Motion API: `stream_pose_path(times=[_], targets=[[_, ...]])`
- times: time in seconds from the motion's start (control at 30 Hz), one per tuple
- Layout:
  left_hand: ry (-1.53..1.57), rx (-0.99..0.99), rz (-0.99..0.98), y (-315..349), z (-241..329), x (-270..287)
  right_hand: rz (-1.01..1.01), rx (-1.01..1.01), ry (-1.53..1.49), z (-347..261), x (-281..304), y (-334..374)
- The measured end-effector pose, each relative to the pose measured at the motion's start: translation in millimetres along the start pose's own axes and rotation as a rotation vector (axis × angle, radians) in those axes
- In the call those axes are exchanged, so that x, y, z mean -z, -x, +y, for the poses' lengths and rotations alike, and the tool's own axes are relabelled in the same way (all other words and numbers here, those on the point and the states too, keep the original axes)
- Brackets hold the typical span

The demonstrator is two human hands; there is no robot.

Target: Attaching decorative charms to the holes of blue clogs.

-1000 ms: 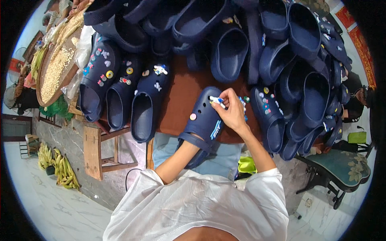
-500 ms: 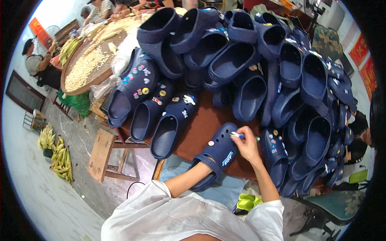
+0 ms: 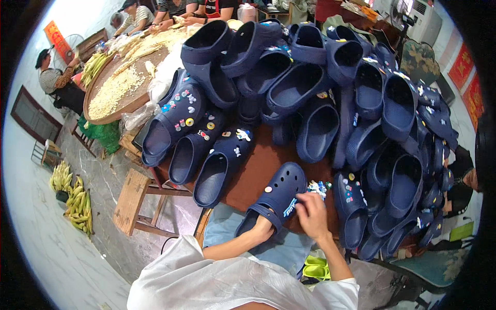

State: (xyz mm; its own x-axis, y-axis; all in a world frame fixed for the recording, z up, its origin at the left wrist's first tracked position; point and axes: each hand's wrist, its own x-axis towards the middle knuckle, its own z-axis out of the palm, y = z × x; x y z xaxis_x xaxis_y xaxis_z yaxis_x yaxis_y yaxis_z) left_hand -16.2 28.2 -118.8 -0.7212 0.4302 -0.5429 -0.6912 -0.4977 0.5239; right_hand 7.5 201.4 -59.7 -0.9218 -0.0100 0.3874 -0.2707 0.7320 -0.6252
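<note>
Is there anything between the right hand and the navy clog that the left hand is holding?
Nothing visible. The right hand is already at the side of the clog, fingers on a small charm there, and the left hand grips its heel end.

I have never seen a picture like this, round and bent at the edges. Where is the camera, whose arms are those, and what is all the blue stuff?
The camera sits on a person's head and looks down, so the arms coming up from the bottom are that person's own. Its wide lens bends straight lines near the rim. No machine is involved, only two bare hands.

The blue things are dark blue clogs, piled on a brown table. Three clogs at the left already carry small colourful charms.

The left hand is tucked into the heel opening of one clog and steadies it. The right hand is at that clog's side, its fingers next to a little heap of charms; whether they pinch one I cannot tell.

Further back, other people sit around a big round tray of pale kernels.
</note>
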Motion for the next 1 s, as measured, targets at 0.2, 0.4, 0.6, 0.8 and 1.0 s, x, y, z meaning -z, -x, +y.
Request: stream_pose_path(times=[0.2, 0.4, 0.6, 0.8, 1.0], targets=[[0.080, -0.007, -0.037, 1, 2, 5, -0.023, 0.127, 0.020, 2, -28, 21], [0.107, -0.085, -0.008, -28, 1, 0, -0.031, 0.098, 0.042, 21, -36, 8], [0.077, -0.034, 0.031, -30, 3, -2, -0.066, 0.057, -0.009, 23, -29, -1], [0.106, -0.029, 0.029, -26, 4, -2, -0.105, 0.035, -0.061, 31, -19, -1], [0.139, -0.059, 0.046, -32, -7, 2, -0.179, -0.057, -0.232, 38, -24, -10]])
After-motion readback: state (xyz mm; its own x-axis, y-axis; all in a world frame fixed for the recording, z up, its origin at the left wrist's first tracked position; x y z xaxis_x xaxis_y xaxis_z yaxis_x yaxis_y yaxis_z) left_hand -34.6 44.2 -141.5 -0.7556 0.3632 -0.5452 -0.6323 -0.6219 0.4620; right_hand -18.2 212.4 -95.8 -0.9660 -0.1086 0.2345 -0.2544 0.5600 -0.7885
